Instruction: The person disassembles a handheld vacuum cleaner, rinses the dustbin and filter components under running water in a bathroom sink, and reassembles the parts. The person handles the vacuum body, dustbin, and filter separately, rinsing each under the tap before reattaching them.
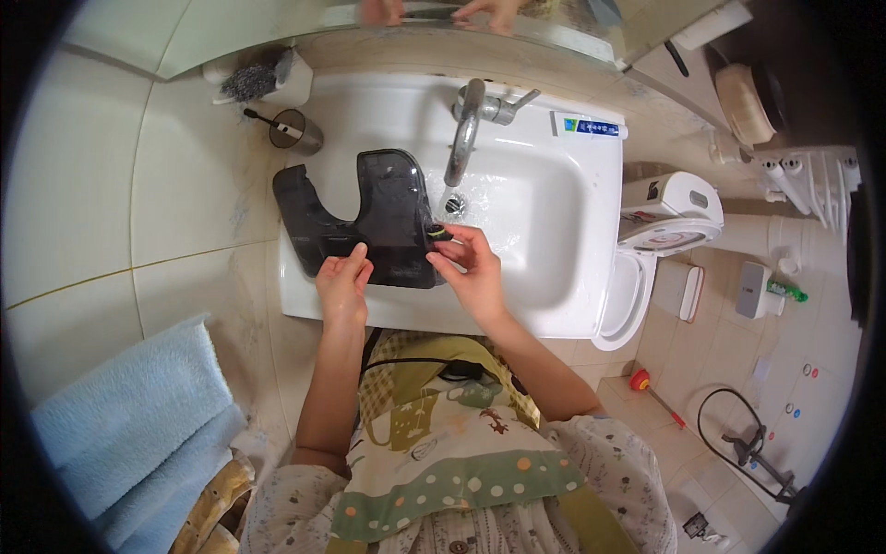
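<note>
A dark, see-through plastic water tank (392, 217) with a deep curved notch rests over the left side of the white sink (544, 217). At its near edge my left hand (343, 286) grips it, thumb on top and fingers partly hidden. My right hand (472, 272) pinches a small black cap (439, 234) with a yellow-green ring at the tank's right edge. Whether the cap is seated or loose I cannot tell. Just beyond stands the metal faucet (466, 134), its spout over the drain (455, 205), where the basin looks wet.
A toothpaste tube (591, 126) lies on the sink's back right corner. At the back left stands a cup (297, 132) with a toothbrush. The toilet (628, 295) adjoins the sink on the right. A light blue towel (138, 415) hangs at the left.
</note>
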Demonstrator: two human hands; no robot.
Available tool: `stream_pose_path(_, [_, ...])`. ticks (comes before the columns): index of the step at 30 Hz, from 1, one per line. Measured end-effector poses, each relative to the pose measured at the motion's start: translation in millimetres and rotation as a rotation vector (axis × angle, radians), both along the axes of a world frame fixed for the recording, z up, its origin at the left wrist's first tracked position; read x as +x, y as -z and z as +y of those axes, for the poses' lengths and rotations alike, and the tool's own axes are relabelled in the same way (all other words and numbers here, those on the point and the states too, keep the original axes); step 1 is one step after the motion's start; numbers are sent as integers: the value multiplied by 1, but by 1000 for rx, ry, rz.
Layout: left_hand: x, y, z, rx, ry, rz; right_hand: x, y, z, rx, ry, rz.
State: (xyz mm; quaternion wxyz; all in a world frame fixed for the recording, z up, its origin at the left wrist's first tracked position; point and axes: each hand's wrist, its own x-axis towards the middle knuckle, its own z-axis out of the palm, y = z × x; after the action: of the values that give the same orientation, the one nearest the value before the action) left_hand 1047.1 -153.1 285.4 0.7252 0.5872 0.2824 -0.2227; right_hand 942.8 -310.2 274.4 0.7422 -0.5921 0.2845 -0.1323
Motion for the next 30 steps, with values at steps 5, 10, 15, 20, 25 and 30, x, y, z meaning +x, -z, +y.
stream_pose_path(5, [1, 3, 2, -12, -8, 71, -1, 0, 9, -48, 129, -111])
stream_pose_path(10, [7, 7, 14, -173, 72, 267, 2, -11, -7, -241, 33, -213])
stream_pose_path(15, [2, 17, 13, -463, 107, 440, 9, -41, -21, -332, -153, -263])
stream_pose_path(20, [-13, 22, 3, -618, 89, 510, 13, -50, -32, -198, -190, -312])
stream_pose_path(25, [-26, 3, -17, -622, 106, 498, 4, -59, -55, -202, -256, -227])
stream_pose_path(30, [-31, 5, -17, -676, 105, 506, 8, -69, -60, -199, -343, -221])
